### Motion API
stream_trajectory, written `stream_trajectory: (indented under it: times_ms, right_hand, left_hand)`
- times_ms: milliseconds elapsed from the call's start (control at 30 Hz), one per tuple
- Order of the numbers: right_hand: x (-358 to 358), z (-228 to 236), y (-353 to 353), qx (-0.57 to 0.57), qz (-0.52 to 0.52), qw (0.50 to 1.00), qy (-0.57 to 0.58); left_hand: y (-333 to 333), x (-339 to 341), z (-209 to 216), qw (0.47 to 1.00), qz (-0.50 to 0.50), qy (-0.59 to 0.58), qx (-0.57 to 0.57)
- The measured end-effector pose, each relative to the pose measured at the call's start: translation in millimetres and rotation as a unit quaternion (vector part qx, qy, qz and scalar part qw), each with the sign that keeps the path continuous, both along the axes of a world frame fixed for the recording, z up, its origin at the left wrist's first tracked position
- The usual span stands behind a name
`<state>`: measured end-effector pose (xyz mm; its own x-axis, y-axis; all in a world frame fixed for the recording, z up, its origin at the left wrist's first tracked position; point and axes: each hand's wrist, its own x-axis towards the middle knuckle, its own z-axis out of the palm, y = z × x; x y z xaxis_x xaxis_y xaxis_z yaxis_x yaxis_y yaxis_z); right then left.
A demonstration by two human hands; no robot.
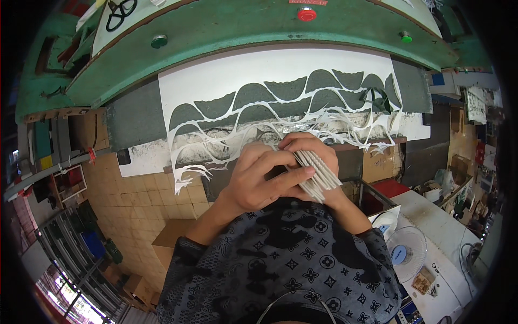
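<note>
In front of my chest I hold a stack of thin, pale-edged cut pieces, seen edge-on and tilted. My right hand is closed around its far side, with the fingers curled over. My left hand is closed too, its fingers pressing on the stack's left end. Beyond the hands, a white sheet with rows of wavy cut-outs lies on a dark work surface. Its near edge hangs in torn, lacy strips. A dark green cutting die appears to rest on the sheet's right part.
A green machine beam spans the far side, with a red button and green buttons. Black-handled scissors lie on top. To the right stand a fan and a white table. A cardboard box sits on the tiled floor at left.
</note>
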<state>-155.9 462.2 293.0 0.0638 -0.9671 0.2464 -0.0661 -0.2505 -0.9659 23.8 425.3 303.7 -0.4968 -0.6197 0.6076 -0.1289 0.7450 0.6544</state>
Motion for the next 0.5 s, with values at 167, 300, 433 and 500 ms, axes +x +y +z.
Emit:
stream_trajectory:
  times_ms: [167,300,433,500]
  right_hand:
    - [1.2,0.9,0.1,-0.021,-0.012,1.000,0.014]
    - [0.2,5.1,-1.0,-0.059,-0.019,0.995,0.071]
    - [-0.6,5.9,0.7,-0.062,-0.022,0.995,0.080]
    - [0.4,7.9,1.0,-0.057,-0.021,0.995,0.078]
  left_hand:
    - [-1.0,-0.8,1.8,1.000,-0.009,-0.002,0.005]
    - [-1.8,0.1,0.6,1.000,-0.016,0.003,0.004]
    - [-1.9,3.6,-2.1,1.000,-0.023,-0.001,-0.004]
    - [-2.2,4.4,-1.1,1.000,-0.027,-0.008,-0.001]
